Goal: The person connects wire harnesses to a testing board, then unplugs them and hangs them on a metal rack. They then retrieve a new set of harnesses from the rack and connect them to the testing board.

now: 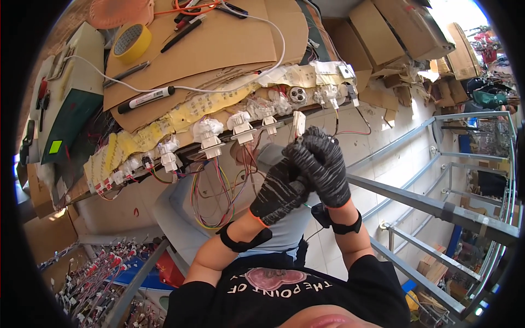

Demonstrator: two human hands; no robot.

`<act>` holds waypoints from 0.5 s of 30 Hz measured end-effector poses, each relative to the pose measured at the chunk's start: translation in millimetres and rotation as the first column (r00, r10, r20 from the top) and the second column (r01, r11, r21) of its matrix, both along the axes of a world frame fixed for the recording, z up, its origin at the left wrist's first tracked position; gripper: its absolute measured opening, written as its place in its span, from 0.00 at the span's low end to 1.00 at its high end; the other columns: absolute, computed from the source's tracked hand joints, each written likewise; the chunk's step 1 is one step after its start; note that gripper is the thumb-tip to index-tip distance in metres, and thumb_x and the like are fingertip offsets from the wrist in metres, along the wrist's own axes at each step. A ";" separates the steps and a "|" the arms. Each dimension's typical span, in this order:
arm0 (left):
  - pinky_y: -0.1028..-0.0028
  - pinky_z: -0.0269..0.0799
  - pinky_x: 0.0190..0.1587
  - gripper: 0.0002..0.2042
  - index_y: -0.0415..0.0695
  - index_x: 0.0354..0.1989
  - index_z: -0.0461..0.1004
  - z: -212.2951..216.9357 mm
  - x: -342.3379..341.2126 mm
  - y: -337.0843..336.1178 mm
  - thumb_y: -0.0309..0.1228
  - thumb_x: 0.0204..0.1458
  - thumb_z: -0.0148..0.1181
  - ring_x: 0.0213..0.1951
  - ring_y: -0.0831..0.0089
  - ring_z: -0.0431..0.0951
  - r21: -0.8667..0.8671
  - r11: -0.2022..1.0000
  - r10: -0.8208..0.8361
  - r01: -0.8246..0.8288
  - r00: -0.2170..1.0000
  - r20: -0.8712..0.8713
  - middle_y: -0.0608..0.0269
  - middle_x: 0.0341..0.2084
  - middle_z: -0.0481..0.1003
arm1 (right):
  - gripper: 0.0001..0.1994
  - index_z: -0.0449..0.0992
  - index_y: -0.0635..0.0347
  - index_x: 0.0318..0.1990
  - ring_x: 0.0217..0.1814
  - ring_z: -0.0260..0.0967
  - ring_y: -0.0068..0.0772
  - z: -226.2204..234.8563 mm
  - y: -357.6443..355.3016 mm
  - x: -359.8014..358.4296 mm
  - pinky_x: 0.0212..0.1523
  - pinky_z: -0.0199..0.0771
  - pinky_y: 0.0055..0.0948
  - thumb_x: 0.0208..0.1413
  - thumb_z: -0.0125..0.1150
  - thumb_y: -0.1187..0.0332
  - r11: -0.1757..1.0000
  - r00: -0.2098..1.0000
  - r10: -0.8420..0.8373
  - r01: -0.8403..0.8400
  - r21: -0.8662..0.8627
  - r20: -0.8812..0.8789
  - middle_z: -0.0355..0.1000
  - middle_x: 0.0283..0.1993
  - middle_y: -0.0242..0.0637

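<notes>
Both my hands wear black knit gloves and are pressed together just below the workbench edge. My right hand (327,164) pinches the lower end of a white rectangular connector (298,123) that stands up at the edge. My left hand (278,192) is closed against the right one, on thin wires hidden between the fingers. A row of white plug connectors (210,138) with coloured wires (214,202) hangs along the bench edge to the left of my hands. Each wrist carries a black strap.
On the cardboard-covered bench (219,44) lie a roll of yellow tape (130,41), a black marker (145,99) and pens. A green-and-white box (71,104) stands at the left. Cardboard boxes (383,33) pile up behind. A grey metal rack (437,208) runs on the right; wire harnesses (104,273) fill the lower left.
</notes>
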State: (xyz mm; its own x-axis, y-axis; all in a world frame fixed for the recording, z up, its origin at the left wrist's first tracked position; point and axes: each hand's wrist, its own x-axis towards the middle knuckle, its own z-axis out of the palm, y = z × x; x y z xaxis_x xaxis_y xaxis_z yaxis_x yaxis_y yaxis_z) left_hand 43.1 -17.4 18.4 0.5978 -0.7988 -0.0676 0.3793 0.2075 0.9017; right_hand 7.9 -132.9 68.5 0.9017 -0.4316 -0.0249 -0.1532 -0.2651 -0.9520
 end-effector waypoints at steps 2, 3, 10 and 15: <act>0.79 0.68 0.28 0.09 0.38 0.41 0.68 7.2 -0.4 3.2 0.25 0.52 0.52 0.26 0.79 0.72 0.039 0.996 0.084 -0.078 0.982 -0.171 0.63 0.28 0.73 | 0.11 0.74 0.68 0.32 0.35 0.66 0.23 -9.8 -2.7 6.7 0.38 0.65 0.23 0.54 0.53 0.66 0.896 0.998 -0.058 0.061 0.441 -0.019 0.70 0.32 0.33; 0.79 0.69 0.28 0.08 0.38 0.41 0.68 11.2 -1.7 4.6 0.22 0.52 0.51 0.27 0.79 0.72 0.063 0.980 0.200 -0.190 0.939 -0.280 0.63 0.27 0.73 | 0.11 0.74 0.68 0.32 0.35 0.66 0.23 -12.6 -4.9 10.8 0.38 0.65 0.23 0.54 0.53 0.66 0.895 0.998 -0.053 0.057 0.442 -0.020 0.70 0.32 0.33; 0.76 0.71 0.38 0.11 0.37 0.46 0.67 3.1 0.2 16.4 0.19 0.53 0.48 0.33 0.75 0.74 -0.053 0.921 0.379 -0.386 0.919 -0.106 0.60 0.34 0.74 | 0.11 0.75 0.64 0.41 0.34 0.67 0.17 -17.5 -14.1 26.3 0.36 0.67 0.18 0.54 0.54 0.66 0.913 0.986 0.089 -0.024 0.407 -0.143 0.73 0.33 0.31; 0.74 0.70 0.44 0.13 0.37 0.47 0.67 2.8 0.4 14.4 0.19 0.53 0.48 0.39 0.72 0.75 -0.002 0.935 0.352 -0.354 0.926 0.135 0.58 0.37 0.74 | 0.15 0.76 0.63 0.32 0.24 0.62 0.16 -22.0 -18.9 40.4 0.25 0.63 0.18 0.51 0.56 0.57 0.902 0.984 0.010 0.068 0.427 -0.177 0.70 0.24 0.29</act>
